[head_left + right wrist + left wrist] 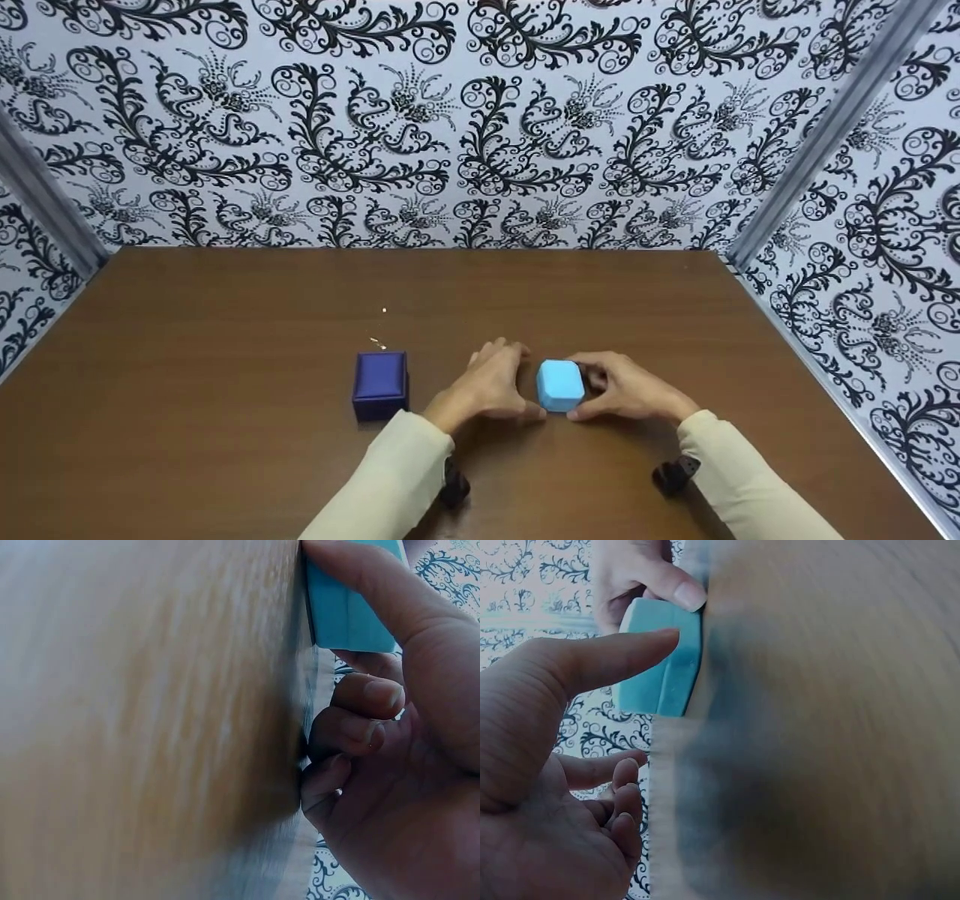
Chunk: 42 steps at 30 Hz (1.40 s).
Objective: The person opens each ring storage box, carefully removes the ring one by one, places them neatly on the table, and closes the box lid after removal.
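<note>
A small light blue ring box (560, 385) with rounded corners sits on the brown table (225, 322), between the two hands. My right hand (626, 386) holds it from the right, thumb at its front corner and index finger at the back. In the right wrist view the thumb lies across the box (349, 611), while the other fingers curl below it. My left hand (491, 381) stands just left of the box, thumb and fingers spread apart around that side. Its straight thumb overlaps the box (649, 675) in the left wrist view, and nothing is in its palm.
A dark blue-purple jewelry box (380, 385), lid down, stands left of the left hand. Small bright specks (378, 343) show on the table behind it. Black-and-white patterned walls (405, 127) enclose the table at the back and sides.
</note>
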Available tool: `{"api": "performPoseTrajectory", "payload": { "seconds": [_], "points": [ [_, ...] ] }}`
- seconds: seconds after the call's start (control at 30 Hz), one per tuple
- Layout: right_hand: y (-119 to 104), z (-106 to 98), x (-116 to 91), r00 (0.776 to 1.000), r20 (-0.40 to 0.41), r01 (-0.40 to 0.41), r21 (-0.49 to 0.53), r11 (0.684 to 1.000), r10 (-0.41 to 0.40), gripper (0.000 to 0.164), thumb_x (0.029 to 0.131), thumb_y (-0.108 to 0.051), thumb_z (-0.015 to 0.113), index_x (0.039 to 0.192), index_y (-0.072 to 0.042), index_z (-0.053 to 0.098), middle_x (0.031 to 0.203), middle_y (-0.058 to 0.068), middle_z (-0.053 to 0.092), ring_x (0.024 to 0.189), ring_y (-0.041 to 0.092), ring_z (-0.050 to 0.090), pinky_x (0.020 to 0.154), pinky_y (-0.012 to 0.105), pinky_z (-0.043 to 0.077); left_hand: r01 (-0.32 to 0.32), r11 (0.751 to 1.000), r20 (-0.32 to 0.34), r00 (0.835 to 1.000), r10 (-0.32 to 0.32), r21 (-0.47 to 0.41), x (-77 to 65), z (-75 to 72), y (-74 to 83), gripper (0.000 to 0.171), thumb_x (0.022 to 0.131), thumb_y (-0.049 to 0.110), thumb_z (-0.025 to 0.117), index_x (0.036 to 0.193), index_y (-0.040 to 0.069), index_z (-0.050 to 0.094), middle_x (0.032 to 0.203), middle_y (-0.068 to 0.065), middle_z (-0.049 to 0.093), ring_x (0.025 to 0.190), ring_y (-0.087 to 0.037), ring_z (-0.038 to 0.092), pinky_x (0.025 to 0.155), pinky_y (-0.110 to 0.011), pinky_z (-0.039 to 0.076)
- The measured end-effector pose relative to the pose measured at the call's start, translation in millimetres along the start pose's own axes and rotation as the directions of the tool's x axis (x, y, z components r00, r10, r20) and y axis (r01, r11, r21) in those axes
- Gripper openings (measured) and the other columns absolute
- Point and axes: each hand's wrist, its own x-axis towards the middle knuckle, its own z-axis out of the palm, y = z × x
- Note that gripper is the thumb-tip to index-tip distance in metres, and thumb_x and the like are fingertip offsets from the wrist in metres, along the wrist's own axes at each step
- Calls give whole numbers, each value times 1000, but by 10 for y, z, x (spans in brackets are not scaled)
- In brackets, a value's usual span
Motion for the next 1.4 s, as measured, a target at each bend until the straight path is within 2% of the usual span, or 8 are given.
{"api": "performPoseTrajectory", "payload": {
  "seconds": [0.2,0.33,0.4,0.6,0.87,1.1,1.4],
  "points": [
    [17,2,9,1000,-1,-1,2,1000,1,60,78,-28,90,132,-18,64,118,-5,64,103,20,54,89,28,46,-1,1000,-5,1000,1,-19,38,80,-7,72,74,31,92,130,1,58,126,-14,59,127,-34,47,109,-47,34],
    [10,-2,9,1000,-9,-3,-24,1000,2,60,78,-30,90,131,-20,65,106,-5,62,88,16,50,80,26,42,-12,999,-14,1000,11,-31,59,124,-2,66,74,29,91,127,1,62,119,-11,61,121,-31,50,106,-45,36],
    [4,-4,8,1000,-11,-5,-31,1000,5,60,77,-30,90,131,-20,65,103,-5,60,83,15,48,76,25,40,-18,999,-14,1000,17,-32,69,141,6,65,75,29,91,126,0,63,115,-10,61,113,-28,51,102,-43,37],
    [-2,4,12,1000,-18,4,-25,1000,-4,59,77,-29,91,129,-18,66,103,-5,61,83,14,48,75,25,40,-17,999,-15,1000,16,-32,85,165,15,64,75,29,91,124,-1,63,113,-9,60,110,-27,51,101,-42,38],
    [9,12,13,999,-22,36,-33,999,-37,57,77,-28,90,128,-16,66,102,-3,61,84,15,49,75,25,40,-34,998,-26,999,32,-56,88,166,35,62,76,28,90,125,1,63,118,-10,62,119,-31,51,106,-46,36],
    [2,13,17,998,-19,55,-34,998,-56,57,78,-28,90,127,-15,67,97,-3,60,82,15,48,72,24,39,-74,995,-53,996,71,-60,91,151,82,60,77,30,90,124,6,63,112,-4,59,106,-22,50,98,-39,38],
    [2,9,7,1000,-16,20,-46,999,-21,55,77,-30,90,126,-21,67,84,-2,53,72,12,43,65,23,35,-98,992,-67,993,93,-84,86,134,124,58,80,31,88,124,5,63,105,-2,55,97,-17,48,91,-34,38]
  ]
}}
